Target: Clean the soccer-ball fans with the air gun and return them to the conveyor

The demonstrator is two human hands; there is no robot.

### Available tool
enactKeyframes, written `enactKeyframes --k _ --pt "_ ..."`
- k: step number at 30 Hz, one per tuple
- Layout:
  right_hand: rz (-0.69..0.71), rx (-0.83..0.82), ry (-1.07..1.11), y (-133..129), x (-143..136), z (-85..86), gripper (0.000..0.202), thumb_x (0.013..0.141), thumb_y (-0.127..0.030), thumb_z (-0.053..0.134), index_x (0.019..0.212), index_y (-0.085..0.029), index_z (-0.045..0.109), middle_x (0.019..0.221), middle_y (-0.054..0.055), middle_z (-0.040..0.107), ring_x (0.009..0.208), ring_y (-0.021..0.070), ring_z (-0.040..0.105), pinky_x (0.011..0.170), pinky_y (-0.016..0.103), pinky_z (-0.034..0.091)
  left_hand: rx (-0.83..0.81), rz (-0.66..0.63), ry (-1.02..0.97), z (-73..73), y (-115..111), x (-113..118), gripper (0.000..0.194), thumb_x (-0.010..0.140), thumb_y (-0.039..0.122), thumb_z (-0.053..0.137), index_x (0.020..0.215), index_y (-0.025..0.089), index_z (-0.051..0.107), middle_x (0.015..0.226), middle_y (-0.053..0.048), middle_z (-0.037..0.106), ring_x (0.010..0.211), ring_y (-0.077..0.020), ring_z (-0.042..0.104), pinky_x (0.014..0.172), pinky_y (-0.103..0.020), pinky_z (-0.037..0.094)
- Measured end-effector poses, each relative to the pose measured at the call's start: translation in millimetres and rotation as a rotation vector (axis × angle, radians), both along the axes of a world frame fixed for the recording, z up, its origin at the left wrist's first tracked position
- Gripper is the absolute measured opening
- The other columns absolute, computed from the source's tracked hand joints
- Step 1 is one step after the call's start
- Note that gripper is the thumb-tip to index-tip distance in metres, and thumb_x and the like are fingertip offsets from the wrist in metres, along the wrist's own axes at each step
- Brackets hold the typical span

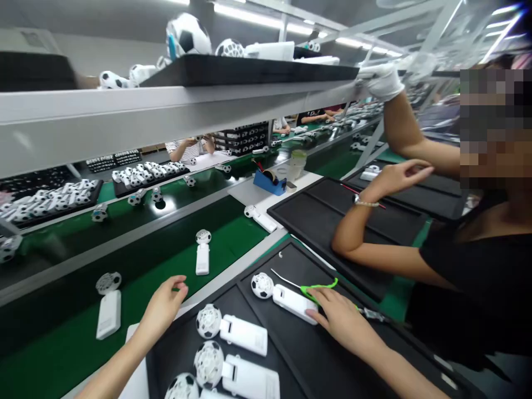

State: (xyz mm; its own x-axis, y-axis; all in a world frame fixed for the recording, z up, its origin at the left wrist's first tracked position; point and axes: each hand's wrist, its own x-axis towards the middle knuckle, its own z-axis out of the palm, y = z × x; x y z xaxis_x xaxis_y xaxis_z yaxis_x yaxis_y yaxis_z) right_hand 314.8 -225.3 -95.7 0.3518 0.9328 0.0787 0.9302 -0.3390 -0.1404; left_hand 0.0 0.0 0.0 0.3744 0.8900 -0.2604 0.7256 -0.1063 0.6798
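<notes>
And here's the right hand [344,321] down at the end of a white football-headed device [293,302] lying in the black tray [320,360], its fingers spread over the device's edge and a green-handled tool [332,284]; whether they grip either, I can't tell! Over on the left, the left hand [163,302] hovers beside the green belt [162,244], fingers loosely curled, unclosed and empty, while similar devices [245,334] line the tray's near side.
</notes>
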Motion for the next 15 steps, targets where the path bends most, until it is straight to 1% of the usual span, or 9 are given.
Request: enactKeyframes --k 1,3,5,7,9,11,13,15 --pt "0.011 -0.01 0.015 0 10 -3.5 0.04 0.086 -0.04 0.045 0.117 -0.018 0.057 0.115 0.01 0.062 0.107 0.0238 0.057 0.093 0.038 0.048 0.032 0.01 0.052 -17.9 13 14 0.044 0.078 0.034 0.042 0.113 0.009 0.052 0.109 -0.014 0.06 0.09 -0.0234 0.061 0.082 -0.034 0.046" --pt "0.034 -0.028 0.009 -5 30 -10.5 0.039 0.088 -0.038 0.039 0.117 -0.019 0.057 0.118 0.01 0.06 0.109 0.022 0.056 0.094 0.036 0.048 0.077 0.041 0.113 -46.6 37 42 0.044 0.079 0.03 0.042 0.115 0.006 0.05 0.112 -0.017 0.057 0.099 -0.0255 0.058 0.088 -0.034 0.042" --pt "0.097 -0.046 -0.061 -12 48 -17.4 0.039 0.085 -0.035 0.044 0.121 -0.021 0.055 0.127 0.009 0.056 0.115 0.0247 0.053 0.094 0.04 0.048 0.101 0.081 0.145 -67.5 54 70 0.048 0.081 0.032 0.044 0.118 0.003 0.047 0.113 -0.02 0.055 0.109 -0.0296 0.052 0.092 -0.036 0.039" --pt "0.196 -0.046 -0.168 -17 62 -24.0 0.049 0.079 -0.033 0.054 0.127 -0.026 0.048 0.133 0.006 0.051 0.119 0.0287 0.05 0.091 0.045 0.049 0.129 0.131 0.175 -83.4 65 97 0.056 0.08 0.039 0.047 0.121 0.001 0.043 0.117 -0.025 0.05 0.113 -0.0359 0.047 0.092 -0.042 0.037" --pt "0.274 -0.019 -0.274 -19 72 -30.7 0.059 0.074 -0.039 0.06 0.13 -0.026 0.045 0.131 0.008 0.052 0.117 0.0325 0.05 0.086 0.048 0.051 0.155 0.177 0.191 -95.8 72 118 0.062 0.077 0.041 0.053 0.121 0.0 0.041 0.12 -0.029 0.045 0.115 -0.0429 0.042 0.091 -0.049 0.035" --pt "0.297 0.016 -0.368 -19 79 -38.1 0.065 0.07 -0.048 0.064 0.126 -0.019 0.049 0.123 0.013 0.059 0.112 0.035 0.054 0.081 0.05 0.053 0.161 0.216 0.188 -103.9 78 131 0.06 0.073 0.036 0.059 0.119 0.0 0.042 0.121 -0.031 0.042 0.117 -0.0472 0.038 0.092 -0.054 0.032" --pt "0.297 0.048 -0.443 -18 82 -46.0 0.067 0.066 -0.052 0.067 0.118 -0.011 0.056 0.113 0.017 0.064 0.105 0.0357 0.058 0.079 0.048 0.054 0.13 0.237 0.153 -105.8 85 136 0.053 0.071 0.027 0.061 0.114 0.001 0.045 0.123 -0.031 0.041 0.12 -0.0474 0.035 0.094 -0.055 0.029" --pt "0.311 0.085 -0.485 -18 83 -52.5 0.065 0.067 -0.049 0.068 0.113 -0.006 0.058 0.107 0.019 0.065 0.101 0.0343 0.06 0.081 0.046 0.054 0.039 0.23 0.076 -100.0 90 133 0.043 0.07 0.024 0.062 0.106 0.004 0.05 0.119 -0.029 0.046 0.118 -0.0443 0.04 0.094 -0.052 0.033"
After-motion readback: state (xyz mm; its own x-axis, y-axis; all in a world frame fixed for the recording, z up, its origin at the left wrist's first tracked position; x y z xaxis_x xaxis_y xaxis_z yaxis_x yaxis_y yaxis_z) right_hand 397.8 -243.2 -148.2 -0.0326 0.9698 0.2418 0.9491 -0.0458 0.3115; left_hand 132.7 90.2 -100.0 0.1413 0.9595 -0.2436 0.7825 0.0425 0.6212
